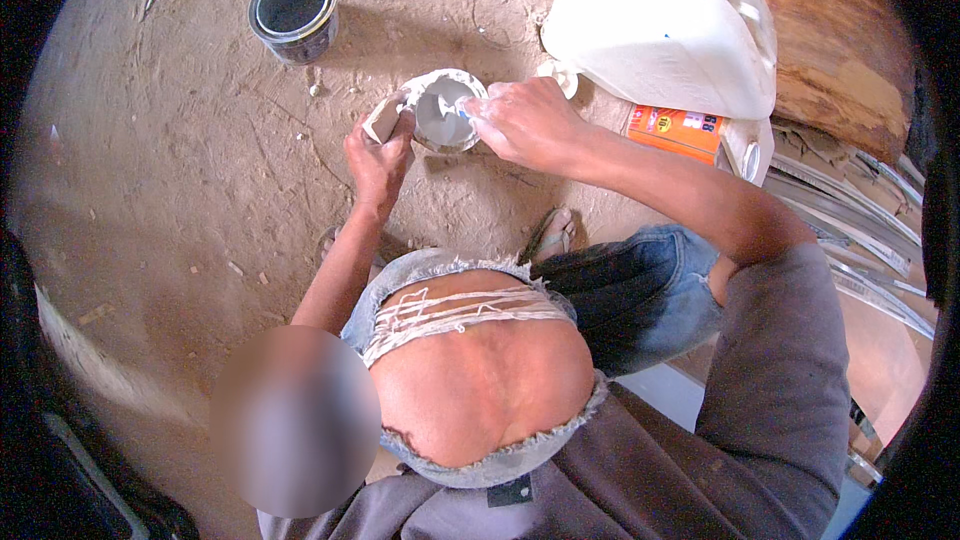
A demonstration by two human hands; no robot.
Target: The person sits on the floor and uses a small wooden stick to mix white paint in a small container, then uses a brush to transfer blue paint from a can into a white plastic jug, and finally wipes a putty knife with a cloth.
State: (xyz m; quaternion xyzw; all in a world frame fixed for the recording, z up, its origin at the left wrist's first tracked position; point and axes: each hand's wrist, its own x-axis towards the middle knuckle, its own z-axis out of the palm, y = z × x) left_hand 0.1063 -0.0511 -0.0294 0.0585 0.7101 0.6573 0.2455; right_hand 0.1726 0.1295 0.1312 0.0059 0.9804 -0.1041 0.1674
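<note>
Tub (440,80) left of lettered orange container (675,131)

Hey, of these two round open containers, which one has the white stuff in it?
The white-smeared tub between your left hand and right hand. The other, the metal can standing farther off to the left, looks dark inside.
</note>
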